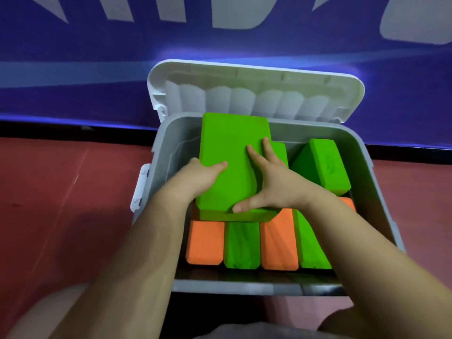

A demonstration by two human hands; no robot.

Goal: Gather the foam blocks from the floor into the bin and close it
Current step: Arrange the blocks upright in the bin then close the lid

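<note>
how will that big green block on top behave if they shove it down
The green block is probably light and slightly squashy, being foam. Its flat faces shouldn't roll. It lies tilted on other blocks, so it may rock or slide.

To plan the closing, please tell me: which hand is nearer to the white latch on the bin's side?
Left. The left hand grips the green block's edge near the latch; the right hand lies farther right.
</note>
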